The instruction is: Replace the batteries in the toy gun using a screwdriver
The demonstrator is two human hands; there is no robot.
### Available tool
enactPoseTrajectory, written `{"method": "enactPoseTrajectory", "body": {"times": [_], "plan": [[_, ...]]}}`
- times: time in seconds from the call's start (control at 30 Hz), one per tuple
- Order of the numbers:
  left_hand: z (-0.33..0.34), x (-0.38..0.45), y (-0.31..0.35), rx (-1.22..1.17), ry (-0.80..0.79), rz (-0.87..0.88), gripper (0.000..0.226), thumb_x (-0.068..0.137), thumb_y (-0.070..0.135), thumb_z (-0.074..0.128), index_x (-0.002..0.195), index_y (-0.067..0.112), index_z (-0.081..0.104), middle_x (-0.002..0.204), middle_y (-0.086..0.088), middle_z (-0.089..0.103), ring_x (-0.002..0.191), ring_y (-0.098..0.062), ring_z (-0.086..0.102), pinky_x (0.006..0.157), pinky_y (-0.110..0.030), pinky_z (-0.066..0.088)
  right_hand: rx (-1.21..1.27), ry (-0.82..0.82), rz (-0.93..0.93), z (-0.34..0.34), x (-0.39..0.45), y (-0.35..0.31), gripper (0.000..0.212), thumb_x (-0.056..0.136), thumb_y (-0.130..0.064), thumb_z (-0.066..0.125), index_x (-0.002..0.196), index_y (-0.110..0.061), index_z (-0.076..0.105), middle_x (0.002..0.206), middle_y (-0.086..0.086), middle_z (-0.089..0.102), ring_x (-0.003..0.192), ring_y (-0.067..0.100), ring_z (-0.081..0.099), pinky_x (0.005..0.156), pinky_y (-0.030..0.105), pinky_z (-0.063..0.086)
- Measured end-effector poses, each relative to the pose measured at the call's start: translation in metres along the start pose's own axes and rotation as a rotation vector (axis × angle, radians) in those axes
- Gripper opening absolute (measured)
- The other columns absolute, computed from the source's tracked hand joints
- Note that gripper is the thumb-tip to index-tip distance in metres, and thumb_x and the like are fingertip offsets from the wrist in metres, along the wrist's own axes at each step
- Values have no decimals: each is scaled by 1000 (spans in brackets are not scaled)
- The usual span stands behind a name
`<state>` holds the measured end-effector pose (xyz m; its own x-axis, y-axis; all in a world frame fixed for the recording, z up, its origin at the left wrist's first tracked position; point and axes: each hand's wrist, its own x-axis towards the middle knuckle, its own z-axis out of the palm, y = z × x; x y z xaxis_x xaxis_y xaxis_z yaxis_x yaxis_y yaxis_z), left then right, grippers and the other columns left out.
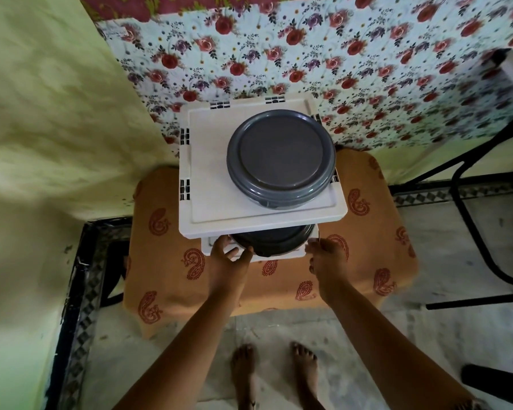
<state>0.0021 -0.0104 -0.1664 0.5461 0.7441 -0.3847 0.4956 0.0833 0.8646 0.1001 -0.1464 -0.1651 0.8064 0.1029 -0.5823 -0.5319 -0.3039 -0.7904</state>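
Now both hands (233, 255) at white rack (208, 179).

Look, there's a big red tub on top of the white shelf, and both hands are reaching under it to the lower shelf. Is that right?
Not quite. The tub on top of the white shelf is grey, not red, as the head view shows. The rest holds: the left hand and the right hand both reach to the lower shelf beneath it.

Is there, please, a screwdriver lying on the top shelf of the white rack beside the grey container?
No, the top shelf of the white rack carries only the grey lidded container; no screwdriver shows there.
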Motion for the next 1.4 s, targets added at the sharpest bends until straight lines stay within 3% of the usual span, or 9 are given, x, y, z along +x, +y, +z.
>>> {"method": "enactPoseTrajectory", "body": {"times": [0.13,0.23,0.37,0.47,0.6,0.87,1.03,1.17,1.4], "plan": [[-24,-22,1,23,42,-18,60,83,17,68,134,10,38,135,-3,46,118,-13,49,90,-25,44,-197,74,-158,-8,-47,1,22,93,-6,44,86,-15,63,69,3,55,55,11,46,46,20,36],[-48,-43,6,98,104,26,68,79,23,71,137,13,35,136,-5,46,122,-18,47,102,-36,44,-398,89,-400,-4,-81,1,15,87,-5,55,87,-14,68,82,6,63,69,19,57,57,27,48],[-73,-53,25,227,136,131,77,80,19,71,141,10,26,131,0,38,118,-11,39,85,-2,37,-516,-58,-621,33,-110,-40,11,85,-10,61,90,-12,70,83,0,62,78,15,57,66,18,42],[-86,-39,37,302,88,169,83,79,22,71,144,7,21,142,-8,33,124,-18,39,94,-14,30,-589,-117,-763,70,-116,-80,17,86,-14,60,101,-13,69,91,4,67,85,16,60,72,21,44],[-97,-18,52,422,15,197,90,80,31,69,147,7,14,153,-13,23,138,-27,29,108,-30,27,-720,-165,-754,116,-101,-119,23,89,-17,57,109,-7,63,105,10,66,95,23,61,82,29,46],[-104,3,50,476,-47,298,82,82,34,67,146,10,22,151,-8,30,138,-21,31,111,-25,23,-943,-158,-607,158,-77,-140,21,89,-10,53,109,-4,57,113,14,58,103,29,58,85,35,48],[-102,10,46,443,-27,334,73,77,31,72,137,10,38,134,-8,51,122,-21,51,101,-26,38,-986,-180,-624,157,-78,-137,31,87,-10,54,118,-6,50,121,13,51,109,30,53,87,34,44],[-102,10,47,430,-23,355,73,76,27,73,139,14,37,136,-4,50,124,-17,49,99,-18,30,-970,-191,-617,155,-83,-135,36,87,-14,57,121,-9,47,123,13,49,110,30,52,89,34,43],[-106,9,51,514,-123,318,80,82,30,67,145,13,23,148,-3,34,134,-18,37,105,-23,29,-876,-203,-591,147,-92,-131,37,87,-13,57,122,-9,48,123,12,48,112,28,51,92,33,42]]}}
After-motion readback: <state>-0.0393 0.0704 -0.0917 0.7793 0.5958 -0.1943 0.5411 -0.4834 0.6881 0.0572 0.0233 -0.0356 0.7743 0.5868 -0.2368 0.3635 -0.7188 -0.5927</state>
